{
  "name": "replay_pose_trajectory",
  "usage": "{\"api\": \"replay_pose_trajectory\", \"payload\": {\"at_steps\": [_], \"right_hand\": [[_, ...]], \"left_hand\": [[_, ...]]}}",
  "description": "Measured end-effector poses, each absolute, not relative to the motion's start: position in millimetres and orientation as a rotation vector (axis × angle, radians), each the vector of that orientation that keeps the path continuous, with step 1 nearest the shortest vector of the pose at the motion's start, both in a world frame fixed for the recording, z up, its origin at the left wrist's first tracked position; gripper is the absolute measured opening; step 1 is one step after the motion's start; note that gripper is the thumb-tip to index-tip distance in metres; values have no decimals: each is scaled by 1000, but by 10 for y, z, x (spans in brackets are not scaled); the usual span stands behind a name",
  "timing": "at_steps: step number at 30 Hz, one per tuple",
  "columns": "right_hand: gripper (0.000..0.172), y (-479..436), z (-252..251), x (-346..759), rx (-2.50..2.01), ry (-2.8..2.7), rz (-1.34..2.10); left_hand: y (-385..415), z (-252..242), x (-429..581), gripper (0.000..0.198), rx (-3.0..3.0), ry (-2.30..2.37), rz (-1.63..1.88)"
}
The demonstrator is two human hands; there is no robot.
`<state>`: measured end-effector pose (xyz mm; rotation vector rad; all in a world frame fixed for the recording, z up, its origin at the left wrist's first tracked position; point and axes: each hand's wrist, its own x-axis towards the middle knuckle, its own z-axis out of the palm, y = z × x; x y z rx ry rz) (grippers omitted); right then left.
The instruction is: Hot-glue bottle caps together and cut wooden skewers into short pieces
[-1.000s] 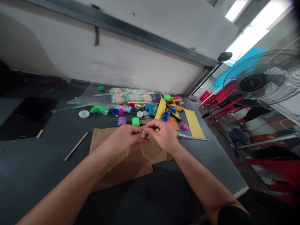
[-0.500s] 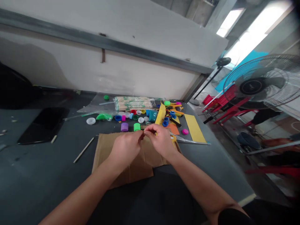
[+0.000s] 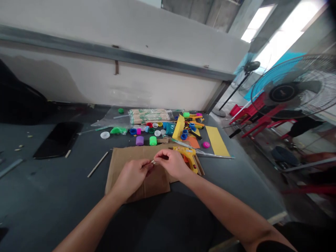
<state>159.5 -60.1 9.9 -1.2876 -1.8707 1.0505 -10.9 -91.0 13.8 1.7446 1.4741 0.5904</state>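
Above a flat piece of brown cardboard, my two hands meet fingertip to fingertip. A short pale piece of stick shows between them, its ends covered by fingers. My left hand is closed in a pinch on its left side, while my right hand pinches it from the right. Just behind my right hand lies a yellow glue gun on the cardboard's right edge. A purple bottle cap and a bright green cap stand beyond the cardboard.
Left of the cardboard lie a thin wooden stick and a black phone. Farther back are a bag of wooden sticks, several coloured caps and yellow card. A standing fan is to the right, past the table.
Both hands have come down and slightly left, nearer to me over the cardboard. The pale stick piece and the glue gun now show more clearly. The camera view has shifted a little.
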Motion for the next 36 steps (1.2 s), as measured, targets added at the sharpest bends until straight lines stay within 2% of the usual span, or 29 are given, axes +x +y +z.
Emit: {"api": "replay_pose_trajectory", "payload": {"at_steps": [4,11,21,23,27,30,32,36], "right_hand": [[12,-675,-43,1615,-1311,-1832,1082],[8,-670,-69,1564,-1339,-1814,1122],[11,-662,-131,1510,-1273,-1501,1395],[15,-685,-131,1540,-1259,-1577,1319],[29,-705,-102,1616,-1096,-1894,957],[19,-704,-89,1629,-992,-2024,835],[16,-702,-98,1607,-1058,-1945,923],[15,-688,-132,1549,-1205,-1619,1325]], "left_hand": [[-911,32,-127,32,1732,1428,554],[-909,-101,-150,30,1518,1425,640],[-879,71,-153,24,1198,1405,711],[-883,86,-164,23,1182,1394,714],[-893,52,-188,22,1065,1335,723],[-904,15,-197,23,1011,1281,739],[-910,10,-195,23,995,1286,746],[-914,39,-167,21,987,1344,730]]}}
